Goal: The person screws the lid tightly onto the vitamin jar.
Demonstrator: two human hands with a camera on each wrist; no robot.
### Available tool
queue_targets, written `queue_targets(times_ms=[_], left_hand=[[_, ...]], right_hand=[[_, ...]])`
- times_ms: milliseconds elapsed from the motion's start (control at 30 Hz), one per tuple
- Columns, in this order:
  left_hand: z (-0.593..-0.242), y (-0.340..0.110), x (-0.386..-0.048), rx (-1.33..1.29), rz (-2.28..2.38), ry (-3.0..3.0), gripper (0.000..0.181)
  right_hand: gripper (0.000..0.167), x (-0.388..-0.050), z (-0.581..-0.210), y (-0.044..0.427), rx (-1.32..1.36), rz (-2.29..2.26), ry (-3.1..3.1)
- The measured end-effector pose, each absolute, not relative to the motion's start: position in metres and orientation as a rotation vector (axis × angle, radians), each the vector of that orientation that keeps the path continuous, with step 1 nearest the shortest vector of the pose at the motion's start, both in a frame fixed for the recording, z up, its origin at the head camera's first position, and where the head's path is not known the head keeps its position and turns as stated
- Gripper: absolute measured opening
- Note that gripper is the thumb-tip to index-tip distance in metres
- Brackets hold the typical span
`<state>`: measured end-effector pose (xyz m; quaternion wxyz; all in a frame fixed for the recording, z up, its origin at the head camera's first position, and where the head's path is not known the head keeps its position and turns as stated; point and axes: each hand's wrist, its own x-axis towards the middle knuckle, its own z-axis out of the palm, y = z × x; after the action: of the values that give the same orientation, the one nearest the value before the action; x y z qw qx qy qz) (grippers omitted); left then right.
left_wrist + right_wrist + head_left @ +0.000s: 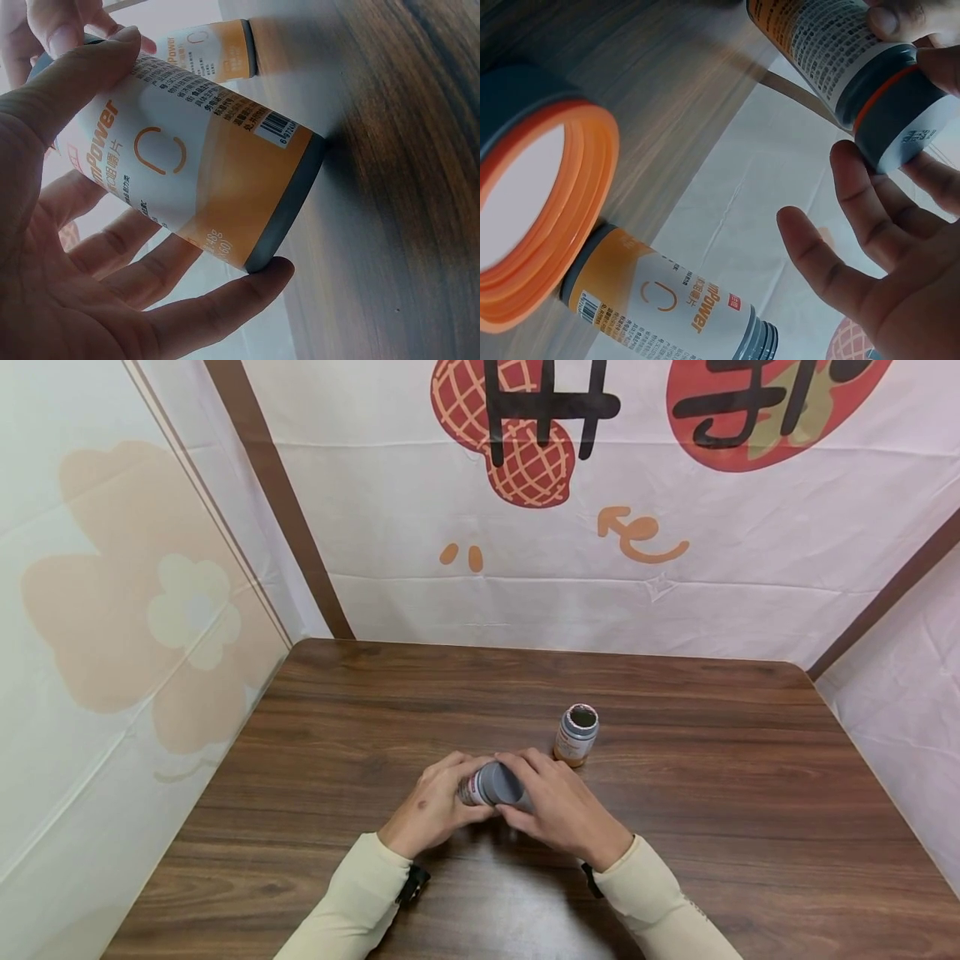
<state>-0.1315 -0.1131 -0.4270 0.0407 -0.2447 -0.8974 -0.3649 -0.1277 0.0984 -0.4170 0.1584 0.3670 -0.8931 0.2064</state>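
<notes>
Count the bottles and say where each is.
2: the capped bottle is held by the left hand and right hand; the open bottle stands on the table beyond the right hand.

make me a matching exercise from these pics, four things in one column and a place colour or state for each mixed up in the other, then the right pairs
Things
1. held bottle
2. second bottle
3. loose cap
4. table

Descriptions
A. orange inside
B. brown, with a wood grain
C. tilted, gripped by the left hand
D. standing upright with no cap on

Right pairs: 1-C, 2-D, 3-A, 4-B
</notes>
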Motion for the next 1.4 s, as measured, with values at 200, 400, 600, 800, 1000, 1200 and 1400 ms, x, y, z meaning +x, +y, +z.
queue_targets(times_ms=[200,400,600,800,1000,1200,1400], left_hand=[[-0.4263,-0.1123,-0.1319,-0.729,-1.146,-2.764,0.056],[-0.4267,-0.1117,-0.1311,-0.725,-1.116,-2.770,0.058],[-0.4274,-0.1116,-0.1312,-0.742,-1.091,-2.758,0.062],[-0.4282,-0.1124,-0.1312,-0.762,-1.067,-2.725,0.060],[-0.4275,-0.1128,-0.1307,-0.754,-1.095,-2.747,0.061],[-0.4278,-0.1129,-0.1305,-0.751,-1.099,-2.752,0.062],[-0.4284,-0.1131,-0.1307,-0.762,-1.081,-2.729,0.060]], right_hand=[[0.061,-0.1272,-0.4159,0.0980,0.993,0.586,-2.586],[0.061,-0.1276,-0.4159,0.0969,0.978,0.624,-2.623],[0.073,-0.1293,-0.4150,0.0978,1.021,0.652,-2.611],[0.073,-0.1319,-0.4155,0.0993,1.165,0.624,-2.524],[0.068,-0.1322,-0.4173,0.1004,1.218,0.617,-2.478],[0.065,-0.1318,-0.4172,0.0991,1.210,0.634,-2.484],[0.062,-0.1315,-0.4189,0.0968,1.174,0.681,-2.480]])
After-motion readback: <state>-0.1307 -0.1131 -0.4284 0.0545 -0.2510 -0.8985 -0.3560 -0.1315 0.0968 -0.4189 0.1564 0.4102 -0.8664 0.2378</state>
